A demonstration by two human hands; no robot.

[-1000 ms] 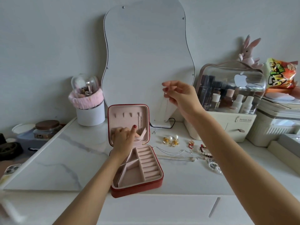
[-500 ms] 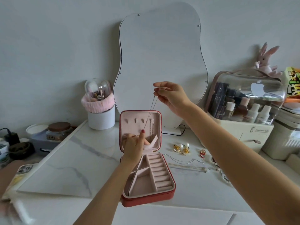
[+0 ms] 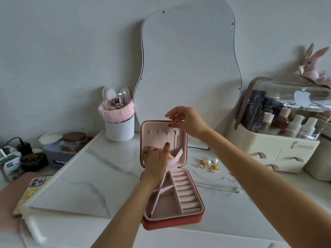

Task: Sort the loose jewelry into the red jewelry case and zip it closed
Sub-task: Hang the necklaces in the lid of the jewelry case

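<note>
Dangling necklace [image 3: 171, 136] between hands, over case [image 3: 200, 214]

A wavy mirror [image 3: 189, 68] leans at twelve o'clock. A white cup [image 3: 119, 128] with pink band stands at ten, a jar [image 3: 74, 142] and phone [image 3: 36, 182] at nine, a cosmetics box [image 3: 279, 149] topped by a plush rabbit [image 3: 312, 66] at two.

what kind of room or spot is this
Most likely a home dressing table or vanity: a wavy mirror leans against the wall, a clear-lidded cosmetics organizer holds bottles, and a cup of makeup brushes stands on the marble-look top.
</note>
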